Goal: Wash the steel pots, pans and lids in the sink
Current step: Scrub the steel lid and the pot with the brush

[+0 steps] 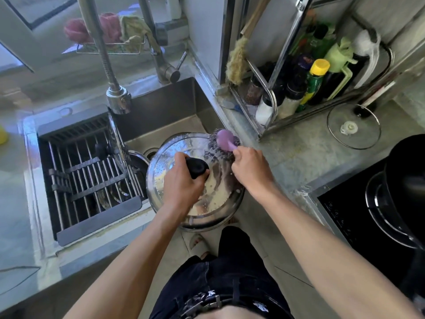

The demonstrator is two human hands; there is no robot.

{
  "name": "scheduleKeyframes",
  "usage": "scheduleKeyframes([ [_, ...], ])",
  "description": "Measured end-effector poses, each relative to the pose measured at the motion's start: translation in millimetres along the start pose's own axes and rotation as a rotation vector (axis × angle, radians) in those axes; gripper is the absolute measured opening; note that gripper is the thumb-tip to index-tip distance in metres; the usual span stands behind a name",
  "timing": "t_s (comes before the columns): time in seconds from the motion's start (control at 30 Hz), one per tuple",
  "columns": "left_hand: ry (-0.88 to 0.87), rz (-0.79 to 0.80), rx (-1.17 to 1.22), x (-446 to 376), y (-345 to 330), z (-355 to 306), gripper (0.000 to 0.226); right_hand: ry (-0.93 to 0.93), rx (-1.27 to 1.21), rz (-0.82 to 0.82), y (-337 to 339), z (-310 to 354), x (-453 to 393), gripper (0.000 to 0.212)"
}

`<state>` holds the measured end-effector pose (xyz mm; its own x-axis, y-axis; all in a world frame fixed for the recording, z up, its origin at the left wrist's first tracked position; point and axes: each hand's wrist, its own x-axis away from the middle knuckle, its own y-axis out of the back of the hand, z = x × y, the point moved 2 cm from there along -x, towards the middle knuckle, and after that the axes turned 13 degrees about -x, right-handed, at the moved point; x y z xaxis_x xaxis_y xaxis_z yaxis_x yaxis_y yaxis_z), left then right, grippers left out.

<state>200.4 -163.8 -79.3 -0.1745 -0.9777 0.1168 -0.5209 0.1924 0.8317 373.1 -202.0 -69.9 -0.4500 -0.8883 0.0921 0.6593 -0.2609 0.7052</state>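
At frame centre, the left hand is gripping the soapy steel lid by its black knob while the right hand is clutching the scrubber; hard scrubbing is risking a slip into the sink

Steel lid: large, round and domed, with a black knob at its centre. You hold it tilted over the right part of the sink, its near rim out past the sink's front edge. Its surface is wet, beaded with drops and streaked with pale suds.

Scrubber: a wad of steel wool on a pink handle, pressed against the lid's far right rim.

Steel pot: only part of its rim shows, low in the sink, just left of the lid.
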Motion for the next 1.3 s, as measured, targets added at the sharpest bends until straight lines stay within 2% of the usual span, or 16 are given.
scheduleKeyframes([
  [0.1, -0.013, 0.018, 0.001, 1, 1, -1, 0.05, 0.092, 0.011, 0.094, -9, 14, 21, 0.027],
  [0.23, -0.014, 0.058, -0.011, 1, 5, -1, 0.05, -0.102, 0.005, -0.032, 9, -6, 9, 0.026],
  [0.37, -0.057, 0.095, -0.019, -1, 6, 3, 0.046, 0.077, -0.004, 0.084, -3, 12, 38, 0.029],
  [0.5, -0.054, 0.091, -0.003, 1, 8, 1, 0.046, -0.194, -0.098, -0.064, 5, -13, 1, 0.024],
  [0.53, -0.048, 0.093, 0.007, 2, 8, 1, 0.046, -0.189, -0.097, -0.068, 4, -12, 3, 0.025],
  [0.63, -0.043, 0.081, 0.014, 3, 7, 1, 0.045, -0.044, -0.1, 0.07, -9, 4, 26, 0.023],
  [0.77, -0.025, 0.079, 0.027, 3, 6, 2, 0.045, -0.165, -0.194, -0.089, -2, -4, 16, 0.03],
  [0.9, -0.035, 0.072, 0.03, 5, 4, 3, 0.045, -0.003, -0.098, 0.053, -13, 10, 37, 0.025],
  [1.03, -0.062, 0.064, -0.002, 7, 2, 3, 0.044, -0.217, -0.124, -0.1, 10, -22, 12, 0.028],
  [1.1, -0.06, 0.072, -0.01, 5, 1, 4, 0.043, -0.124, -0.063, -0.045, 11, -17, 23, 0.028],
  [1.17, -0.054, 0.066, -0.013, 4, 2, 4, 0.043, 0.064, 0.006, 0.099, 1, -3, 44, 0.027],
  [1.2, -0.058, 0.072, -0.019, 4, 3, 4, 0.043, 0.082, 0.01, 0.113, 0, -5, 45, 0.027],
  [1.3, -0.097, 0.132, -0.058, 6, 5, 4, 0.041, -0.099, -0.033, -0.014, 14, -23, 21, 0.027],
])
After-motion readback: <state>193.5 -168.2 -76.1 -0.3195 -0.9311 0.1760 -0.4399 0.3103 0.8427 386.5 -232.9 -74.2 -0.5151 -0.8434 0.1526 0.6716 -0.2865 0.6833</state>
